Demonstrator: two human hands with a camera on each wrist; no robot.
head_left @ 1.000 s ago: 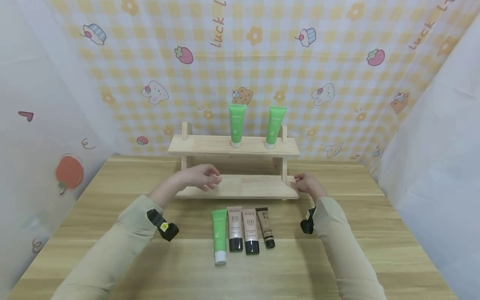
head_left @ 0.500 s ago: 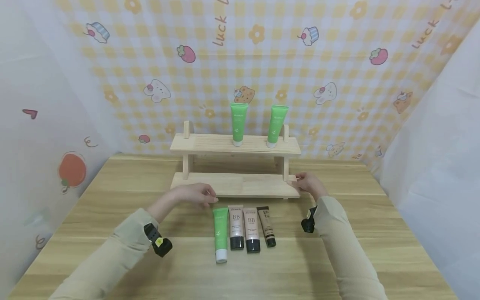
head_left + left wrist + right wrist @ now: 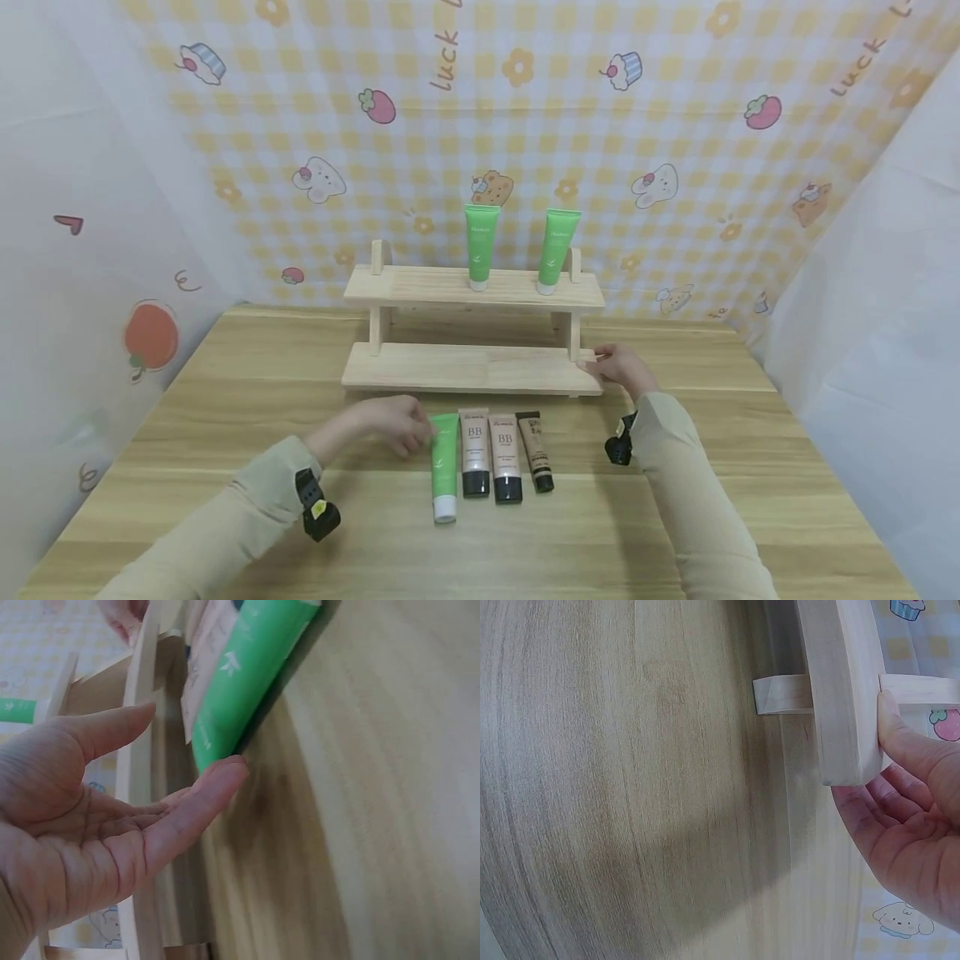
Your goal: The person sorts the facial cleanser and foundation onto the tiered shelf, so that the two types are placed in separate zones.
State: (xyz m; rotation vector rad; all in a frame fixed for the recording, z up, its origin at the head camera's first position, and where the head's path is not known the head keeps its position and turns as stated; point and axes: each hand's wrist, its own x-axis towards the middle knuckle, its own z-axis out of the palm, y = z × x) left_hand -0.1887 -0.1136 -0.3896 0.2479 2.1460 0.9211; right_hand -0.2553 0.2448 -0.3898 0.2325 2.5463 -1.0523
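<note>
one pinching, one loose

right hand (image 3: 621,368) is pinching one wooden shelf (image 3: 465,367); left hand (image 3: 393,421), fingers parted, is hovering beside one green tube (image 3: 445,462) on the table (image 3: 540,550). two bb tubes (image 3: 476,442) and one tan tube (image 3: 536,450) are lying alongside; two upright green tubes (image 3: 482,242) are topping the shelf.

Smooth matt wood formed the shelf (image 3: 442,368) at the right hand (image 3: 626,369); the green tube (image 3: 446,468) by the left hand (image 3: 396,422) looked plastic.

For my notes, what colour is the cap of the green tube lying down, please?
The cap is white; the head view shows it best.
</note>
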